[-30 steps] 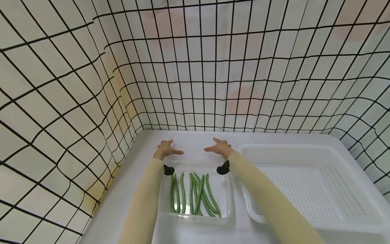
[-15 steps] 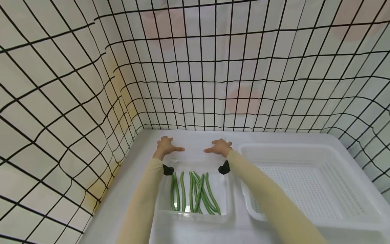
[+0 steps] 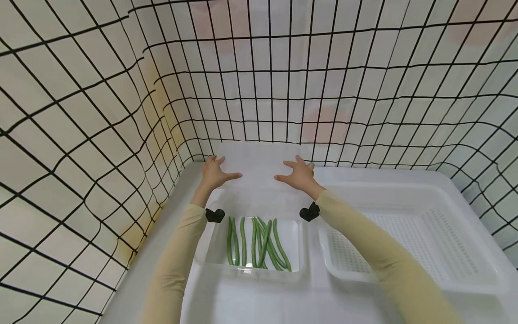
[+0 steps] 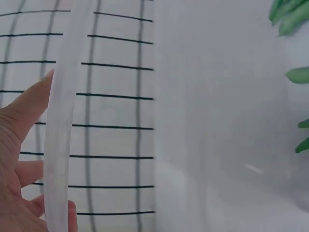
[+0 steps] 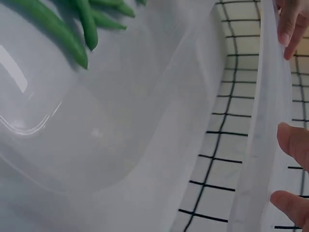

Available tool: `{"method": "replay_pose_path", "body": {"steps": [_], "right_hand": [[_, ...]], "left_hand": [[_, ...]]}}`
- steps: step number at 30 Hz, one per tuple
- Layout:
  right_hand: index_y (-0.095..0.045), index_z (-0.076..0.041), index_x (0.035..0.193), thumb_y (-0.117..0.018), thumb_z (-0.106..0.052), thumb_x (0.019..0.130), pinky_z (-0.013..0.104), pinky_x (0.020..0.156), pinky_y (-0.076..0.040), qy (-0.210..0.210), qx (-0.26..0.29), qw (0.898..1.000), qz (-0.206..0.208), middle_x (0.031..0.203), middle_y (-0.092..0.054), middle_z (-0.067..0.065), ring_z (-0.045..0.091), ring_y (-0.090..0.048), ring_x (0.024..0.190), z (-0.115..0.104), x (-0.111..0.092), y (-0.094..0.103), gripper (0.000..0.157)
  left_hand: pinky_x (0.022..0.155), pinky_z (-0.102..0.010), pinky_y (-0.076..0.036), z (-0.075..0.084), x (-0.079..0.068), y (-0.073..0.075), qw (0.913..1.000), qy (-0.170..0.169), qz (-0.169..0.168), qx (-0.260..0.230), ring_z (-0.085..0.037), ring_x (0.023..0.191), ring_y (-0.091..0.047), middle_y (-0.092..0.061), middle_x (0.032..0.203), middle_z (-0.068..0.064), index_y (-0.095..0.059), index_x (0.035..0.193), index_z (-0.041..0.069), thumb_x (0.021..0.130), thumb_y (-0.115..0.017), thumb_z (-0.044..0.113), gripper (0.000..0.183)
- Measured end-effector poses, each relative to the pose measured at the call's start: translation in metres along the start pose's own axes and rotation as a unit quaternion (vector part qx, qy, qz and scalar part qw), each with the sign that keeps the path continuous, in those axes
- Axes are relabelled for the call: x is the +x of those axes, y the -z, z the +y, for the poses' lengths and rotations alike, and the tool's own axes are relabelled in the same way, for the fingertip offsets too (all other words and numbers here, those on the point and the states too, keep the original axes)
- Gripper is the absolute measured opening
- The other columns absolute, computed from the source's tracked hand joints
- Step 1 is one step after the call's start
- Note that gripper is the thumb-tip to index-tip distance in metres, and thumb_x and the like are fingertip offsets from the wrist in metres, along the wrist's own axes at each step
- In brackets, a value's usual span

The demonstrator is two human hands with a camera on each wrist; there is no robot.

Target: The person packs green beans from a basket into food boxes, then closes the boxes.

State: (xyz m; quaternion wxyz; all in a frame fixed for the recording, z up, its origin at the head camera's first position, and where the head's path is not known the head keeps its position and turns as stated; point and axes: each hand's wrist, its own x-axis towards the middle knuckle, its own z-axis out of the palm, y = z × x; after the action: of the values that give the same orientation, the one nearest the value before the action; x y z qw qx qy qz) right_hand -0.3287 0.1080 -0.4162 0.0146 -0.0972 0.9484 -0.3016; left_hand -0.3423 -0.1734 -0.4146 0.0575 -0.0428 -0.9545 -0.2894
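Observation:
Both hands hold a translucent white lid (image 3: 259, 163), raised at the back of a clear plastic container (image 3: 251, 272). In the head view my left hand (image 3: 213, 173) has the lid's left side, thumb on the near face. The left wrist view shows the lid edge (image 4: 60, 145) between its thumb and fingers. My right hand (image 3: 301, 175) grips the opposite side; its fingers (image 5: 294, 142) touch the lid in the right wrist view. Several green beans (image 3: 265, 243) lie lengthwise in the container, some crossing. The lid covers parts of both hands.
A white perforated basket (image 3: 388, 243) stands on the white table (image 3: 243, 301), right of the container and under the right forearm. Black wire grid (image 3: 259, 90) rises behind the table and along both sides, with pale patterned cloth beyond it.
Both hands have moved up and slightly apart, bringing the lid up until its top stands against the grid. The beans stay as they were inside the container.

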Motion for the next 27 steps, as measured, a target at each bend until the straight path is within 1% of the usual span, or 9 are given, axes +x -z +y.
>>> {"method": "replay_pose_path", "body": {"steps": [2, 5, 7, 9, 12, 16, 19, 22, 27], "right_hand": [[-0.048, -0.006, 0.140, -0.068, -0.046, 0.085, 0.054, 0.086, -0.036, 0.016, 0.006, 1.000, 0.017, 0.152, -0.014, 0.027, 0.058, -0.017, 0.123, -0.006, -0.009, 0.005, 0.071], [-0.049, -0.004, 0.138, -0.069, -0.043, 0.085, 0.054, 0.087, -0.031, 0.040, 0.022, 0.998, 0.038, 0.151, -0.014, 0.029, 0.054, -0.021, 0.121, -0.013, -0.027, 0.009, 0.069], [-0.050, -0.003, 0.137, -0.070, -0.040, 0.085, 0.055, 0.089, -0.028, 0.057, 0.031, 0.997, 0.050, 0.151, -0.014, 0.029, 0.051, -0.022, 0.120, -0.016, -0.043, 0.008, 0.067], [-0.052, -0.002, 0.135, -0.072, -0.036, 0.084, 0.056, 0.089, -0.028, 0.071, 0.036, 0.995, 0.060, 0.150, -0.016, 0.030, 0.049, -0.023, 0.118, -0.020, -0.061, 0.006, 0.065], [-0.054, -0.001, 0.133, -0.074, -0.032, 0.083, 0.056, 0.087, -0.034, 0.082, 0.045, 0.993, 0.064, 0.150, -0.017, 0.029, 0.048, -0.024, 0.118, -0.025, -0.090, 0.001, 0.062], [-0.056, 0.000, 0.130, -0.075, -0.027, 0.082, 0.055, 0.082, -0.041, 0.075, 0.056, 0.994, 0.053, 0.150, -0.017, 0.029, 0.047, -0.024, 0.120, -0.028, -0.128, -0.012, 0.059], [-0.056, 0.001, 0.130, -0.076, -0.026, 0.082, 0.054, 0.080, -0.042, 0.064, 0.063, 0.995, 0.048, 0.150, -0.017, 0.029, 0.046, -0.024, 0.120, -0.028, -0.151, -0.024, 0.058], [-0.057, 0.000, 0.129, -0.076, -0.025, 0.081, 0.057, 0.082, -0.038, 0.052, 0.080, 0.994, 0.053, 0.149, -0.018, 0.031, 0.047, -0.023, 0.120, -0.029, -0.169, -0.037, 0.057], [-0.056, -0.002, 0.130, -0.076, -0.025, 0.081, 0.063, 0.089, -0.023, 0.037, 0.106, 0.992, 0.065, 0.148, -0.019, 0.032, 0.050, -0.019, 0.123, -0.027, -0.190, -0.060, 0.058]], "left_hand": [[0.107, -0.053, -0.018, 0.005, -0.008, 0.011, 0.9998, -0.012, 0.015, -0.010, -0.041, 0.136, -0.015, -0.024, 0.148, -0.026, -0.039, 0.141, -0.006, 0.073, -0.081, 0.042, 0.093], [0.106, -0.054, -0.021, 0.011, -0.027, 0.023, 0.9991, -0.021, 0.027, -0.022, -0.043, 0.136, -0.012, -0.021, 0.150, -0.025, -0.038, 0.142, -0.005, 0.072, -0.082, 0.040, 0.094], [0.104, -0.056, -0.026, 0.012, -0.045, 0.028, 0.9988, -0.024, 0.031, -0.028, -0.045, 0.135, -0.010, -0.017, 0.151, -0.024, -0.037, 0.143, -0.003, 0.072, -0.082, 0.041, 0.094], [0.102, -0.058, -0.028, 0.012, -0.065, 0.032, 0.9985, -0.029, 0.035, -0.031, -0.046, 0.134, -0.011, -0.016, 0.151, -0.024, -0.037, 0.143, -0.002, 0.072, -0.082, 0.041, 0.094], [0.097, -0.059, -0.033, 0.007, -0.099, 0.032, 0.9975, -0.038, 0.041, -0.042, -0.047, 0.131, -0.017, -0.016, 0.151, -0.025, -0.038, 0.144, 0.000, 0.073, -0.082, 0.041, 0.093], [0.091, -0.057, -0.039, -0.004, -0.141, 0.022, 0.9971, -0.037, 0.039, -0.054, -0.043, 0.125, -0.026, -0.018, 0.150, -0.023, -0.038, 0.145, 0.004, 0.071, -0.083, 0.039, 0.094], [0.089, -0.055, -0.041, -0.012, -0.164, 0.013, 0.9972, -0.030, 0.035, -0.060, -0.039, 0.121, -0.030, -0.020, 0.150, -0.021, -0.036, 0.146, 0.007, 0.069, -0.084, 0.040, 0.096], [0.089, -0.054, -0.041, -0.020, -0.178, 0.003, 0.9968, -0.029, 0.034, -0.066, -0.037, 0.120, -0.030, -0.023, 0.150, -0.020, -0.036, 0.146, 0.008, 0.069, -0.085, 0.040, 0.097], [0.091, -0.056, -0.040, -0.030, -0.189, -0.009, 0.9958, -0.023, 0.032, -0.083, -0.037, 0.123, -0.028, -0.025, 0.150, -0.019, -0.034, 0.147, 0.005, 0.072, -0.083, 0.038, 0.095]]}}
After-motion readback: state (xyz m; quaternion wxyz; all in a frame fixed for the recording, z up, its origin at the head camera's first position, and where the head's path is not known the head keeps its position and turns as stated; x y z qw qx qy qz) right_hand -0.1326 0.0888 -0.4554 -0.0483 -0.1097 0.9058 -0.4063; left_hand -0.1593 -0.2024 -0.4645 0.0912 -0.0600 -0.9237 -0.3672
